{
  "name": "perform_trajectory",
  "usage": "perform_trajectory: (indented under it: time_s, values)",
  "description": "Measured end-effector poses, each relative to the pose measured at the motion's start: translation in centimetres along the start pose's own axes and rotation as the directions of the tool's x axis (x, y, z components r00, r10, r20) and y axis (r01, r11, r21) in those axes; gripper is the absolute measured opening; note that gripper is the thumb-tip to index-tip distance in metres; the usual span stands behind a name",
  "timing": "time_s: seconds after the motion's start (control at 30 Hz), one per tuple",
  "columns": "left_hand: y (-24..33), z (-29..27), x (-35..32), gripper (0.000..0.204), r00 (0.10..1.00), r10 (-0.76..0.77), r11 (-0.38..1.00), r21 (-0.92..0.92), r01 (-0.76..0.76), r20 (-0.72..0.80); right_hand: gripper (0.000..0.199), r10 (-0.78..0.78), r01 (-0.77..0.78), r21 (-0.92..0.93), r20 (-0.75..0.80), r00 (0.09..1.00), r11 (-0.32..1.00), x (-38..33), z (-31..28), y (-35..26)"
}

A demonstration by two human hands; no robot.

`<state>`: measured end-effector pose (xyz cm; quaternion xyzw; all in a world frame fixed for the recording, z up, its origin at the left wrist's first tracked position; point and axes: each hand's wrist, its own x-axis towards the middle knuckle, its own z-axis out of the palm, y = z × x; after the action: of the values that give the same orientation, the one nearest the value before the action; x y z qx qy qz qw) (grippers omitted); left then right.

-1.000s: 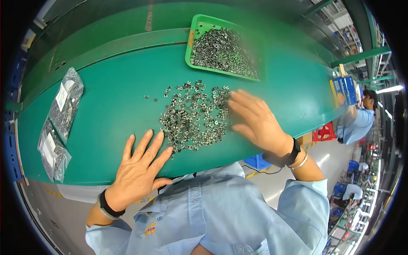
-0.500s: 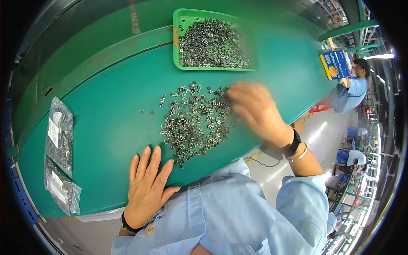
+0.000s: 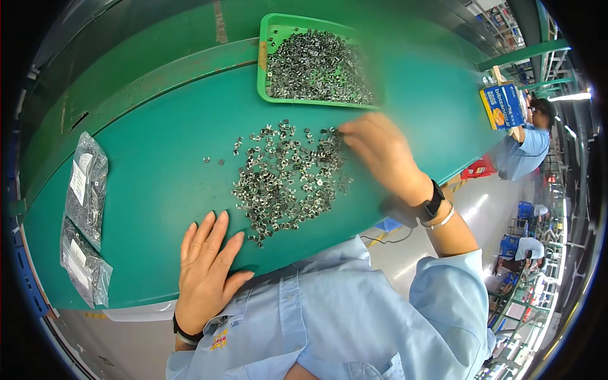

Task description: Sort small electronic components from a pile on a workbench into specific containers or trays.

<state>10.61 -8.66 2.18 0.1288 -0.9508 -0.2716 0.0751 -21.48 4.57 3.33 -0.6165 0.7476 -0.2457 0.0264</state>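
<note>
Green plastic forms the tray (image 3: 261,73), heaped with small metal parts (image 3: 313,66); its right end blurs away. Two clear bags (image 3: 95,196) lie at the table's (image 3: 152,209) left, their dark contents hard to make out. The left hand (image 3: 206,272) lies flat, fingers slightly spread, near a loose metal pile (image 3: 269,196) mid-table. The right hand's (image 3: 386,158) bunched fingertips reach the pile's right edge; whether they pinch a piece cannot be told.

wide fisheye, downward from head height
</note>
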Motion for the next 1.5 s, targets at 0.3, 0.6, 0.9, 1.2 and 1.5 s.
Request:
perform_trajectory:
  time_s: [0.3, 0.6, 0.9, 1.2, 1.5]
  values:
    - [0.2, 0.5, -0.2, 0.051, 0.992, -0.061, 0.998, -0.002, 0.061, -0.110, 0.008, -0.015, 0.018, -0.028, 0.119, 0.993, 0.999, 3.1, 0.9, -0.1]
    - [0.2, 0.8, -0.2, 0.041, 0.971, -0.110, 0.993, -0.068, 0.097, -0.214, 0.011, -0.032, 0.025, 0.126, 0.052, 0.998, 0.992, 2.7, 0.6, 1.2]
    - [0.5, 0.6, -0.3, 0.033, 0.946, -0.174, 0.970, -0.213, 0.117, -0.273, 0.010, -0.027, -0.003, 0.111, 0.269, 0.963, 0.994, 3.9, 0.6, -0.2]
    - [1.1, 1.0, -0.2, 0.026, 0.926, -0.202, 0.965, -0.224, 0.134, -0.320, 0.011, 0.011, -0.037, 0.194, 0.135, 0.991, 0.980, 3.3, -0.1, 0.0]
    - [1.8, 1.5, 0.0, 0.023, 0.902, -0.182, 0.979, -0.160, 0.129, -0.391, 0.013, -0.147, 0.135, 0.068, 0.226, 0.963, 0.988, 3.8, 0.6, -0.7]
